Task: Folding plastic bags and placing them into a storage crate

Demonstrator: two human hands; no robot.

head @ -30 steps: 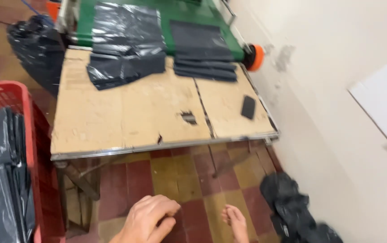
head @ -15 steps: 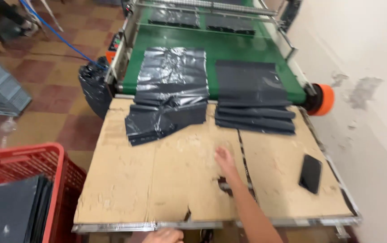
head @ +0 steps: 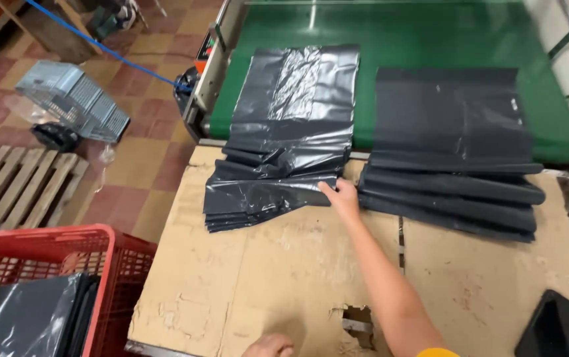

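Our right hand [head: 342, 196] reaches out across the cardboard-covered table [head: 278, 277], fingertips pressed on the near right corner of the left stack of black plastic bags [head: 278, 165]; whether the fingers have pinched the edge or only rest on it, we cannot tell. That stack lies rumpled, half on the table and half on the green conveyor belt [head: 430, 33]. Just beside it, to the right, sits the neater right stack of black bags [head: 453, 152]. Our left hand [head: 269, 346] is down at the table's near edge, mostly cut off, grip unreadable. To do this well, we judge, take the whole thickness of layers at the corner, not just the top sheet, and draw flat and even so the slippery film doesn't fan out. A red crate [head: 46, 251] with more bags waits lower left; a dark phone [head: 552, 325] lies lower right.
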